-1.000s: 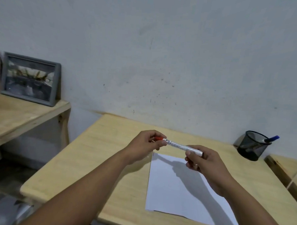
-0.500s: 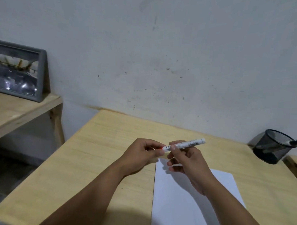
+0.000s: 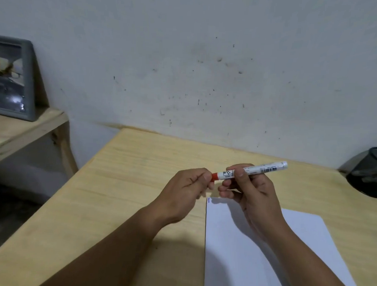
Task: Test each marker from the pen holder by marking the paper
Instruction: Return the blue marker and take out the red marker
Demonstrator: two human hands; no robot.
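Observation:
A white marker point(image 3: 259, 170) with a red cap point(image 3: 214, 176) is held level above the wooden desk point(image 3: 126, 183). My right hand point(image 3: 250, 194) grips the white barrel near its middle. My left hand point(image 3: 188, 190) pinches the red cap end between thumb and fingers. Below the hands lies a white sheet of paper point(image 3: 254, 256) with a short blue stroke point(image 3: 208, 200) at its top left corner. The black mesh pen holder point(image 3: 368, 172) stands at the desk's far right, cut by the frame edge.
A grey picture frame point(image 3: 12, 79) leans on a lower wooden side shelf point(image 3: 23, 130) at the left. A pale wall point(image 3: 207, 58) rises right behind the desk. A gap to the floor separates shelf and desk.
The view has tilted down and left, so the pen holder slid to the right edge. A sliver of red cap now shows between my hands; my right hand keeps its mid-barrel grip.

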